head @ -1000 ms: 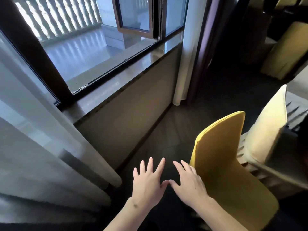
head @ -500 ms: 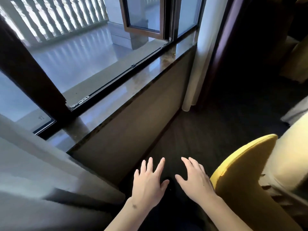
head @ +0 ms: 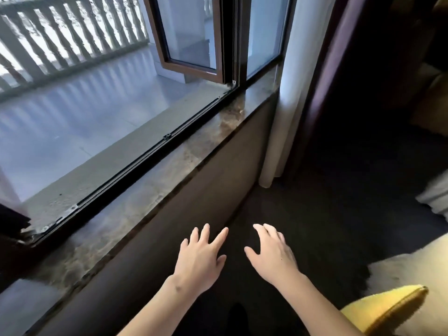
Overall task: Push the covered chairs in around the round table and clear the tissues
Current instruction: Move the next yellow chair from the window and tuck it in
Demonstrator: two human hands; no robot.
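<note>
Marble windowsill [head: 155,190] as landmark, running lower left to upper right. Beyond it, balcony balustrade [head: 60,42], open window sash [head: 189,40]. Below sill, left hand [head: 200,259] over dark floor [head: 339,214], fingers spread, holding nothing. Right hand [head: 271,255] just beside, apart, fingers loosely curled, empty. White curtain [head: 283,105] at sill's far end. Yellow covered chair [head: 385,309] far right of sill, untouched by either hand.

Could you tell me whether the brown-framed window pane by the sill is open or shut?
Open. The window pane is swung outward over the balcony, its lower corner clear of the dark frame above the sill.
</note>
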